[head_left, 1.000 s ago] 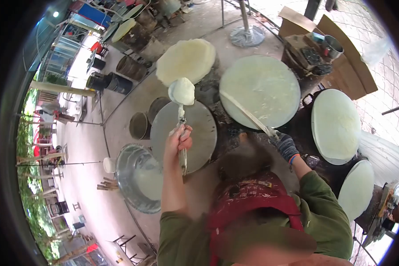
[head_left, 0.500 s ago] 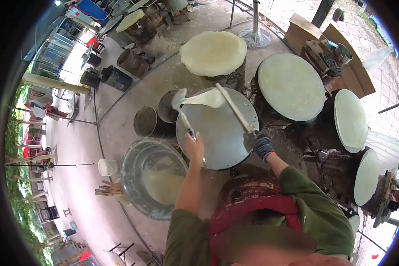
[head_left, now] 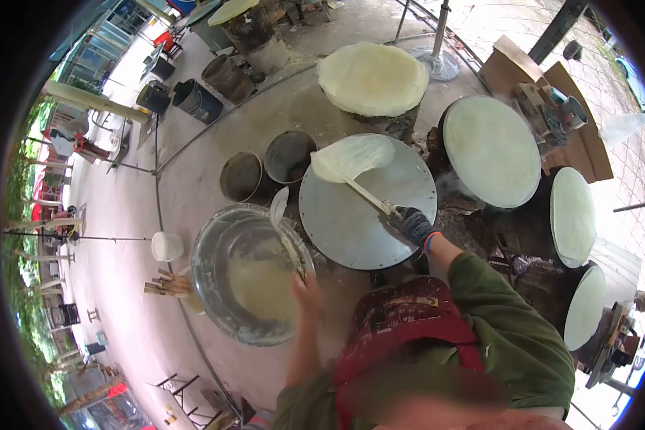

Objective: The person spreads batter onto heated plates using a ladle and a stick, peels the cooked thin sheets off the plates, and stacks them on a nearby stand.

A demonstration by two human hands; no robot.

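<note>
Right now the gloved right hand [head_left: 412,224] is wrapped tight round the handle of a long flat spreader [head_left: 369,196], whose far end sits in a pale patch of batter [head_left: 352,157] at the upper left edge of the round grey griddle [head_left: 369,215]. The bare left hand [head_left: 307,285] is curled closed on the handle of a ladle [head_left: 282,223], its bowl tipped up over the rim of the big metal basin [head_left: 211,247] where more batter lies pooled.

To my eye the batter covers only a small part of the griddle, so the spreading looks just begun. Doing it well would mean keeping the spreader's edge flat and light on the plate and sweeping in an even arc, so the layer comes out thin without tearing, and quickly, since steam rises beside the griddle.

Farther out, four other round plates carry full pale sheets [head_left: 491,150], and two dark buckets [head_left: 289,155] stand on the concrete beyond the griddle.
</note>
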